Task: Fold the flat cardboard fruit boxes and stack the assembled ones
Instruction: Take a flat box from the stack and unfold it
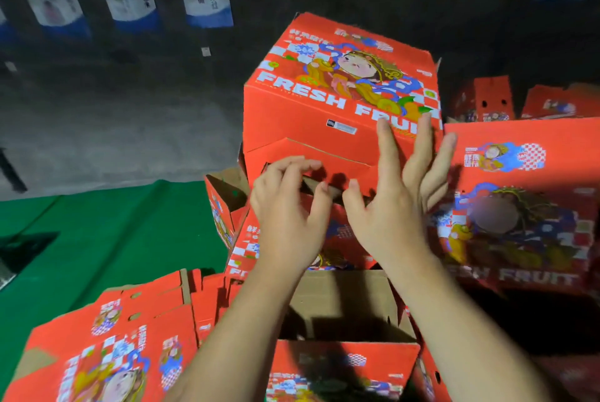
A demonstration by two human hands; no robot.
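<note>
— Stacking that assembled box (331, 99) on the pile: heavy?

— Light, stiff card, I'd judge; hold it by the side walls. Both hands hold nothing: left hand (289, 210) loosely curled, right hand (393, 206) spread.

— Obstacles?

— Flat boxes (107, 343) lower left, an open box (344, 307) below.

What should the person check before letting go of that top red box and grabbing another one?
1. Top box folded into shape: ok, it stands assembled.
2. Top box sitting level on the stack: not ok, it looks tilted.
3. Left hand clear of the box: cannot tell, curled fingers sit at its lower flap.
4. Right hand free: ok, fingers straight, holding nothing.
5. Open box below the arms finished: not ok, its top is open, brown inside showing.
6. Flat boxes within reach: ok, a pile lies at lower left.
</note>
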